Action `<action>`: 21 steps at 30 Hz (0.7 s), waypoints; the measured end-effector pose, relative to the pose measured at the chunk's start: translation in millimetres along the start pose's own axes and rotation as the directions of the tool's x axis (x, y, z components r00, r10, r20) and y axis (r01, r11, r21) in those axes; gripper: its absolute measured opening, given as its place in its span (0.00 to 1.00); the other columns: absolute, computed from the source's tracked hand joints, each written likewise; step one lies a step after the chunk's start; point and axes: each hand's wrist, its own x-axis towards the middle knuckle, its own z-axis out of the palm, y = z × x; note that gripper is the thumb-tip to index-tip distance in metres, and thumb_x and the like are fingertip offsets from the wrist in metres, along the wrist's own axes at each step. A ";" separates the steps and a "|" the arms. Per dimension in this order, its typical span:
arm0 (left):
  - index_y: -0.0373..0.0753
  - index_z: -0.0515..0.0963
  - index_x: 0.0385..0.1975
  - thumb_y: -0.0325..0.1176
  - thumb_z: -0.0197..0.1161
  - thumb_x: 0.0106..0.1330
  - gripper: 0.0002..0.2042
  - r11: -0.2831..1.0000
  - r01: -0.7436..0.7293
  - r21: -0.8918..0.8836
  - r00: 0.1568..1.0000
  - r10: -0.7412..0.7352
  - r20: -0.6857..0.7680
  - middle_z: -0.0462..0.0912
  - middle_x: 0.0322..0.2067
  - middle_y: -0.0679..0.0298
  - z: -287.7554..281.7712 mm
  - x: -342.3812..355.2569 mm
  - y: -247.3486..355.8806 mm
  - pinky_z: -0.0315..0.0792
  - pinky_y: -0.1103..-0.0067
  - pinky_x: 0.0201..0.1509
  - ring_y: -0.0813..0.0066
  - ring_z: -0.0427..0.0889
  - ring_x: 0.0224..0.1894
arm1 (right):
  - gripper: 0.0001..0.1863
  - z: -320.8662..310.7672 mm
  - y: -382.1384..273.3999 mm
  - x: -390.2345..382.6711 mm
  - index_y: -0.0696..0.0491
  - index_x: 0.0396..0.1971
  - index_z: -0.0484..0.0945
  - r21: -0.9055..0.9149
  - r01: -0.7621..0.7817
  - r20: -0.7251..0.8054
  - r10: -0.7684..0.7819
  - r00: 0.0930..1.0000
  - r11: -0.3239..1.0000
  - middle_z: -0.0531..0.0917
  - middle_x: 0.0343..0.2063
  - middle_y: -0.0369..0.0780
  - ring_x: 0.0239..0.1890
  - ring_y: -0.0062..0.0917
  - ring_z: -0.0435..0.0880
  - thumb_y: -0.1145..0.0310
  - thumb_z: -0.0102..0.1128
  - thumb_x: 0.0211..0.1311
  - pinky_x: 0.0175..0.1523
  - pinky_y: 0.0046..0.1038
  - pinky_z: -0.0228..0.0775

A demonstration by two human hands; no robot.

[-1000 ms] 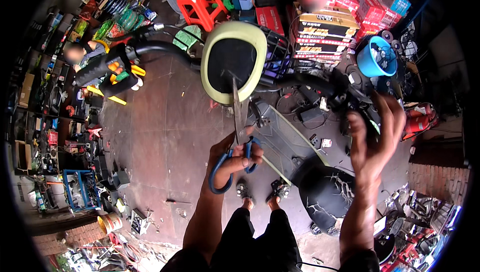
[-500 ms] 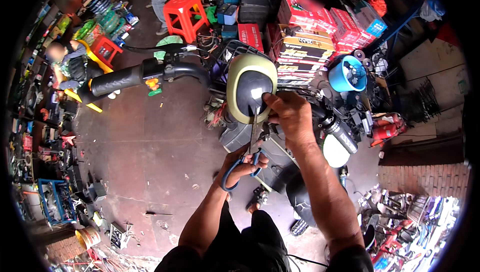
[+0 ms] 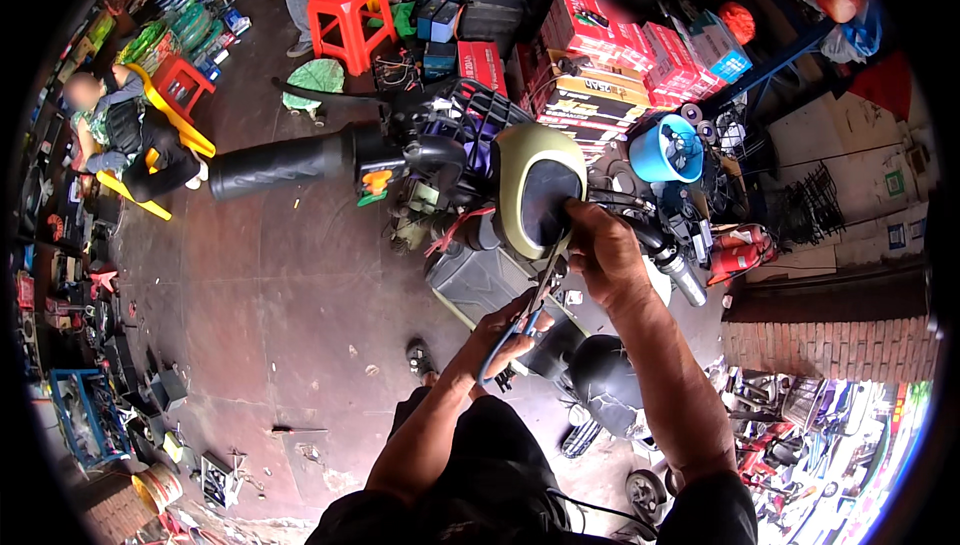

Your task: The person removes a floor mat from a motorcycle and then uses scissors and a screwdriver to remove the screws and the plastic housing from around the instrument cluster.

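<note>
Scissors [image 3: 546,282] with blue handles are in my left hand [image 3: 505,335], closed round the handles, their blades angled up to the lower rim of an olive-framed display unit [image 3: 515,180] with a dark screen on a scooter's handlebar. My right hand [image 3: 605,250] is closed at that display's lower right edge, fingertips pressed on it; they partly hide what lies under them. The scooter's black left grip [image 3: 270,171] stretches out to the left, with a switch housing [image 3: 377,182] beside it. Below sit the grey floorboard [image 3: 480,290] and a cracked black seat [image 3: 605,385].
A seated person [image 3: 120,125] is at left; another's legs [image 3: 305,5] show by a red stool [image 3: 345,10]. Stacked boxes [image 3: 590,80], a blue bucket [image 3: 665,150] and red cylinders [image 3: 735,257] stand right. Crowded shelves [image 3: 40,285] line the left.
My right hand has come in from the right onto the display and stays there. The scissors have shifted rightward with my left hand. The view has turned, showing more of the left grip.
</note>
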 end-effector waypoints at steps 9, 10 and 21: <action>0.37 0.58 0.68 0.26 0.62 0.62 0.32 0.918 -0.001 -0.398 0.988 0.061 0.139 0.78 0.43 0.56 -34.0 -70.3 -18.6 0.71 0.75 0.48 0.69 0.78 0.48 | 0.10 -4.9 -1.0 5.8 0.50 0.28 0.77 -0.050 -0.027 -0.010 0.027 1.000 0.998 0.74 0.18 0.31 0.16 0.14 0.66 0.60 0.62 0.60 0.18 0.16 0.52; 0.35 0.59 0.67 0.28 0.62 0.63 0.31 0.871 0.027 -0.490 0.989 0.048 0.140 0.78 0.41 0.58 -26.2 -70.2 -10.2 0.70 0.76 0.48 0.69 0.77 0.47 | 0.10 -3.3 -0.2 6.0 0.50 0.29 0.76 -0.035 -0.015 -0.009 0.015 1.000 0.999 0.73 0.18 0.31 0.15 0.14 0.67 0.60 0.61 0.61 0.16 0.15 0.52; 0.39 0.60 0.67 0.32 0.64 0.62 0.33 0.898 0.018 -0.440 0.991 0.041 0.125 0.79 0.42 0.56 -5.8 -54.1 15.8 0.70 0.78 0.49 0.73 0.77 0.41 | 0.09 -10.6 1.4 8.5 0.49 0.30 0.76 -0.043 -0.033 0.007 0.034 0.999 0.999 0.73 0.23 0.30 0.19 0.13 0.67 0.60 0.61 0.60 0.20 0.17 0.51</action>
